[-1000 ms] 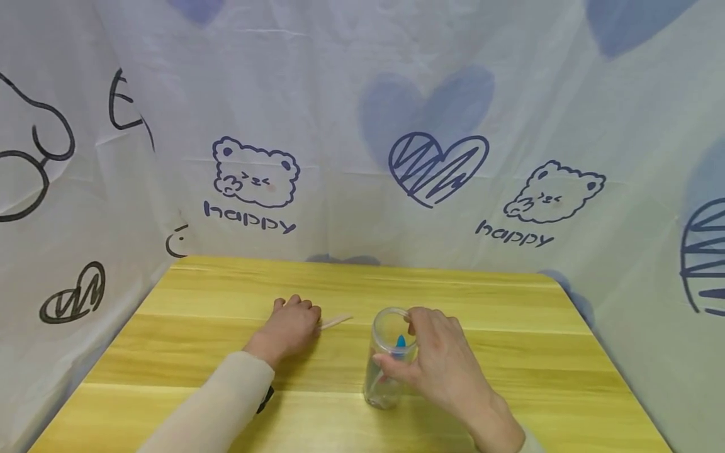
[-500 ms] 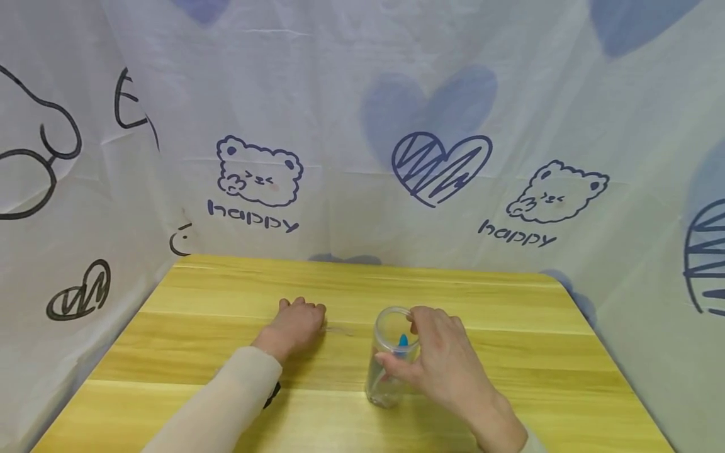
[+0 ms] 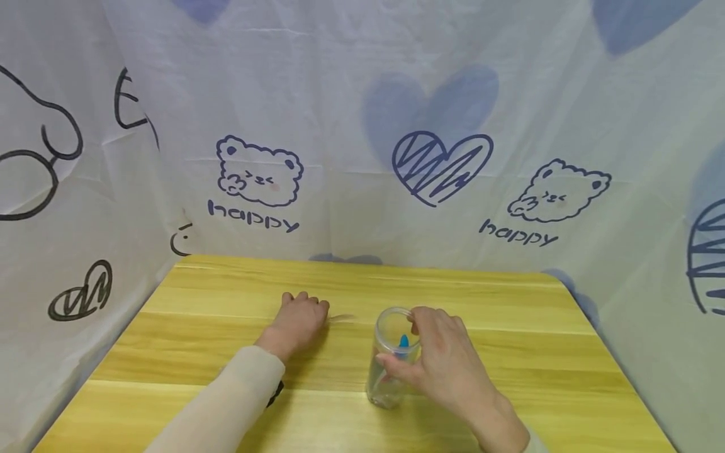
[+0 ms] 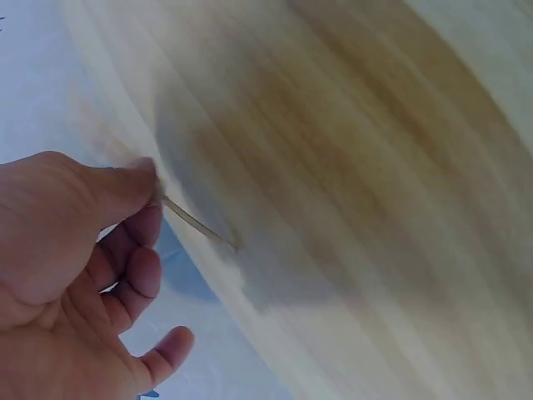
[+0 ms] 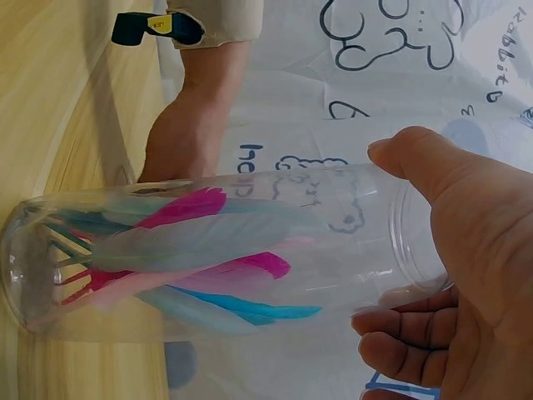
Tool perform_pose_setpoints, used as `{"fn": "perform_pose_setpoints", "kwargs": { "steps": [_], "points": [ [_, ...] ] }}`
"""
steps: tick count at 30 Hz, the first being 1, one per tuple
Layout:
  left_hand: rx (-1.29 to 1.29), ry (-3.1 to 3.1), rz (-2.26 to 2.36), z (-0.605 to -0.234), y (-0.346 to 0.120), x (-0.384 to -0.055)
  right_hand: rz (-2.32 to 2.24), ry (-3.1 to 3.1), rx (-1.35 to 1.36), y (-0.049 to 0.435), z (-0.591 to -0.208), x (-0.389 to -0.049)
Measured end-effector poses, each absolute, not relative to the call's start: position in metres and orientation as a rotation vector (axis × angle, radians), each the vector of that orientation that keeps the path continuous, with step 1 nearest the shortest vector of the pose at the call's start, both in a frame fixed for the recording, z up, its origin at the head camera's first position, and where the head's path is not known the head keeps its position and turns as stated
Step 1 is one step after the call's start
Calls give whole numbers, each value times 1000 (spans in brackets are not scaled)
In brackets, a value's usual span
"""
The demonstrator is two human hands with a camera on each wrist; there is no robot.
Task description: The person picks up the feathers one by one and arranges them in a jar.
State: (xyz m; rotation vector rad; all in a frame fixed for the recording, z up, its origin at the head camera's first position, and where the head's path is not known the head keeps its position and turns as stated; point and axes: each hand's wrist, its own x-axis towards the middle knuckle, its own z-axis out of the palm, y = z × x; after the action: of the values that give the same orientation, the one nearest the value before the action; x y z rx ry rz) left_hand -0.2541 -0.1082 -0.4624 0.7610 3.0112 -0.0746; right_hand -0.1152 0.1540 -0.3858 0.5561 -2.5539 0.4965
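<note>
My left hand [image 3: 297, 319] pinches a thin pale feather [image 3: 342, 318] low over the table, left of the jar. In the left wrist view, its bare quill [image 4: 196, 221] sticks out from between thumb and fingertips, and a faint peach blur shows behind the thumb. My right hand [image 3: 444, 362] grips a clear jar [image 5: 366, 225] around its open mouth, thumb on one side and fingers on the other. The jar stands upright on the table. Inside are several feathers, among them a magenta feather [image 5: 187, 208], a blue feather [image 5: 279, 312] and pale grey-green ones.
The yellow wood-grain table [image 3: 510, 314] spreads under both hands. Behind and beside it hang white cloth sheets [image 3: 340, 126] printed with bears and hearts. A black wrist strap [image 5: 158, 27] circles the left sleeve.
The feather in my left hand has dipped and come up again, now blurred in the head view. The left hand has shifted slightly rightward. My right hand and the jar hold still.
</note>
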Motion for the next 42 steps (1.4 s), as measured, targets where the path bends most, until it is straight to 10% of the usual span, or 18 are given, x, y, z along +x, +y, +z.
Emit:
{"fn": "perform_pose_setpoints", "kwargs": {
  "steps": [42],
  "points": [
    [1610, 3442, 563, -328, -70, -195, 407, -2501, 593, 155, -385, -117]
  ]
}}
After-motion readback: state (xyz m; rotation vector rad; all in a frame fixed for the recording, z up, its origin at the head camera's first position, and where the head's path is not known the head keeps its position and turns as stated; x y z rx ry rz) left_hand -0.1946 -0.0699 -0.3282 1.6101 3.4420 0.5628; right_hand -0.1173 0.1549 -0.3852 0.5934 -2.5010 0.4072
